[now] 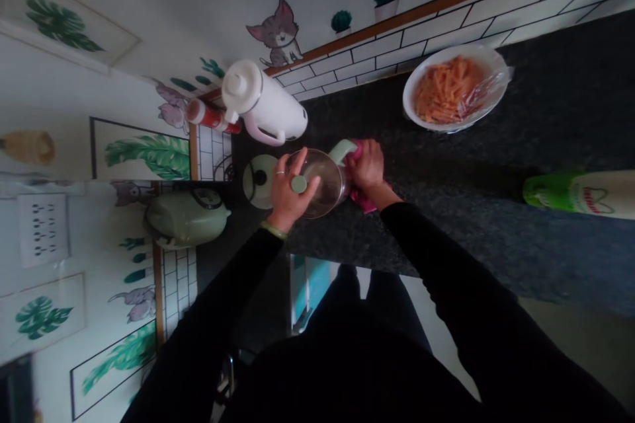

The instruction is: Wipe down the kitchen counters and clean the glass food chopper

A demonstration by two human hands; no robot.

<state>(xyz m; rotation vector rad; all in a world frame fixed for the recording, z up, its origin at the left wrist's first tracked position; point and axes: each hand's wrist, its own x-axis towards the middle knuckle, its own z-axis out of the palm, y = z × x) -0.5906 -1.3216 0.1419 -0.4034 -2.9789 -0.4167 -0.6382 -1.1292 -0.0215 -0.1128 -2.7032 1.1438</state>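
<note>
A clear glass kettle (328,193) with a pale green handle (342,151) is on the dark counter in front of me. My left hand (289,193) lies on its lid, fingers spread, with the round green lid knob (298,184) between thumb and fingers. My right hand (367,164) is closed on a bright pink cloth (366,201), pressed against the kettle's side by the handle. Much of the cloth is hidden under that hand. Left of the kettle is a round pale green base (258,190) with a black centre, partly covered by my left hand.
Behind the base stands a white jug (272,106), with a red-and-white bottle (213,117) beside it. A green rice cooker (188,218) is at the left. A white bowl of orange shreds (449,89) is near the tiled wall; a green-and-white bottle (580,193) lies rightward.
</note>
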